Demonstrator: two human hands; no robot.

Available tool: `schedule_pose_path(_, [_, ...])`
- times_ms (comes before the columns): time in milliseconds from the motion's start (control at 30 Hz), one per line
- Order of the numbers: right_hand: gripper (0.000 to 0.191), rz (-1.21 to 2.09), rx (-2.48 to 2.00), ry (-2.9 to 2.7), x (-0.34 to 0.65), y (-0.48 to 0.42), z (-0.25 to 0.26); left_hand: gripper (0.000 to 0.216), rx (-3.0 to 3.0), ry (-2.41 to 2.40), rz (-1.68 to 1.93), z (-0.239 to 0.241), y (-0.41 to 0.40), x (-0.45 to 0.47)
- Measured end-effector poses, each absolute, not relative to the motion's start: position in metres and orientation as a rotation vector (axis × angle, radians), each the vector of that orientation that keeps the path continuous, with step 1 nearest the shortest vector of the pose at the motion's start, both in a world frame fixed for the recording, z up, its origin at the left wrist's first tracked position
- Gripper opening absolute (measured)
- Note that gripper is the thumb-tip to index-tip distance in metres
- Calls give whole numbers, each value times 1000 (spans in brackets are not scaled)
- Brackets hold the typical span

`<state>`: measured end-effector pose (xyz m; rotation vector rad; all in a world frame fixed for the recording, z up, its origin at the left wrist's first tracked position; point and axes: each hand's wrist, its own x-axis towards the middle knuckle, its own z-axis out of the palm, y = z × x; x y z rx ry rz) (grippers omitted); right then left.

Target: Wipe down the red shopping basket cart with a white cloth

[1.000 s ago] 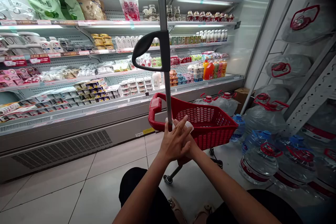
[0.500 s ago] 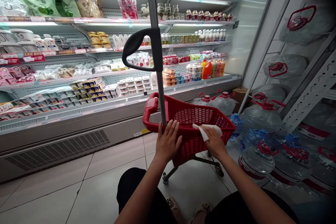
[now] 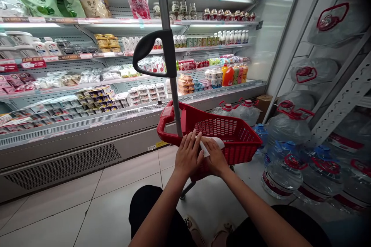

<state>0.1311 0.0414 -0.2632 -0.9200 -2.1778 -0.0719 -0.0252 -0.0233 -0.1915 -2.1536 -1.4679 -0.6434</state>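
Note:
A red plastic shopping basket (image 3: pixel 232 139) on wheels stands on the tiled floor in front of me, with a grey pole (image 3: pixel 171 65) and black handle (image 3: pixel 150 52) rising from its near rim. My left hand (image 3: pixel 188 156) rests on that near rim beside the pole, fingers stretched out flat. My right hand (image 3: pixel 213 157) presses a white cloth (image 3: pixel 209 144) against the rim, right next to the left hand. My knees in black trousers show at the bottom.
A chilled display case (image 3: pixel 87 85) with several shelves of dairy packs and drinks fills the left and back. Large water jugs (image 3: pixel 285 173) with red handles lie on the floor and on a metal rack (image 3: pixel 342 100) to the right. A cardboard box (image 3: pixel 265 104) sits behind.
My right hand with the cloth went right along the basket rim and has come back left beside my left hand. The left hand stays on the rim.

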Motion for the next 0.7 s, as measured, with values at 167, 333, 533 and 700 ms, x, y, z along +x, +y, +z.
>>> schedule_pose_path(167, [66,-213,-1132,-2173,224,63,-293,70,-2145,-1482,-637,-195,-24,-32])
schedule_pose_path(333, [62,-304,-1409,-2042,312,84,-324,64,-2156,-1449,-620,-199,-20,-35])
schedule_pose_path(533, [62,-307,-1404,-1941,281,82,-321,57,-2114,-1482,-648,-204,-4,-29])
schedule_pose_path(700, [66,-249,-1193,-2085,179,64,-294,58,-2138,-1490,-641,-221,12,-7])
